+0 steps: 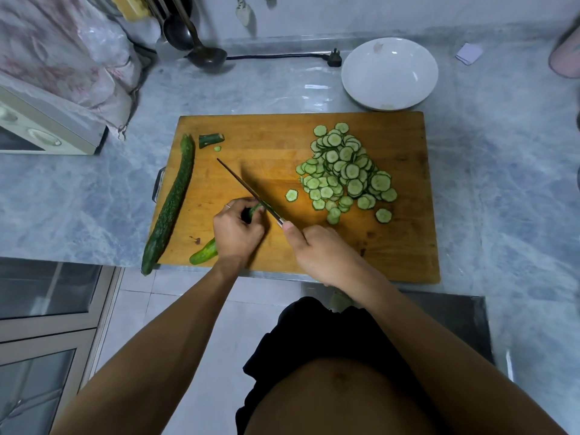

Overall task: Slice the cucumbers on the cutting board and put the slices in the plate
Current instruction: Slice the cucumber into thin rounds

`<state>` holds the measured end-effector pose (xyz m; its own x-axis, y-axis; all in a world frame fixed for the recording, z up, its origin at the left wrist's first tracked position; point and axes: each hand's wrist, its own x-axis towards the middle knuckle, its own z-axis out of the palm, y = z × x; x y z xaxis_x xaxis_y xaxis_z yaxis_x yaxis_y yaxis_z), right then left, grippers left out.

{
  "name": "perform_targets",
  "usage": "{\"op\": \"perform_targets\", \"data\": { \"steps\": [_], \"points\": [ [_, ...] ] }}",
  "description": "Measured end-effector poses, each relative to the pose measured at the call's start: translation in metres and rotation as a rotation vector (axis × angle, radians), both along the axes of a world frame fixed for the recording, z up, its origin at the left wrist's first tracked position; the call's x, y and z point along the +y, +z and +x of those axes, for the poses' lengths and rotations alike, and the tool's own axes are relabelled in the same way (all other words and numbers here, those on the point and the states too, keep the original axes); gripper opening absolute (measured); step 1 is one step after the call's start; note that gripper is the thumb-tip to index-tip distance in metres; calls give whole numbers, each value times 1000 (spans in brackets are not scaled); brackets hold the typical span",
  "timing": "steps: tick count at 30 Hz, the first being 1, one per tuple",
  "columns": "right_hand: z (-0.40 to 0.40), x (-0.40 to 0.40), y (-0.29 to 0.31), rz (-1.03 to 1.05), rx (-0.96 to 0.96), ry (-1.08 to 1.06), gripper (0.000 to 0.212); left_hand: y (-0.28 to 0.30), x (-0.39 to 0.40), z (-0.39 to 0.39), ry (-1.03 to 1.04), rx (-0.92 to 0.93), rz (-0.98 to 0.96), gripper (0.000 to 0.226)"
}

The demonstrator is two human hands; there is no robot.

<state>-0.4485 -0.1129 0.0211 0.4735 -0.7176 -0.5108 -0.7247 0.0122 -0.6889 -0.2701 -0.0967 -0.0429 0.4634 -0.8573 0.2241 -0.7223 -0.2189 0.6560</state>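
Your left hand [237, 229] grips the cucumber [204, 254] on the cutting board [270, 142]; right hand [323, 255] holds the knife [248, 189], blade on it; slices [345, 171] piled right; plate [389, 73] behind board.

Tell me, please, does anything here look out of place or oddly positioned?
Yes. The whole cucumber lies along the cutting board's left edge, and its near end sticks out past the counter edge, unsupported. One slice lies apart from the pile.

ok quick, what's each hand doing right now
Left hand: holding the cucumber on the cutting board.
Right hand: gripping the knife.
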Motion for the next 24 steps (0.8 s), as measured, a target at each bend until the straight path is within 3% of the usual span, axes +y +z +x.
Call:
{"op": "perform_targets", "data": {
  "steps": [10,24],
  "points": [
    [-20,23,21,-22,-23,45,62,-10,0,3,39,34,30,4],
    [-4,12,9,27,-17,1,65,-5,-2,1,31,83,29,19]
  ]
}}
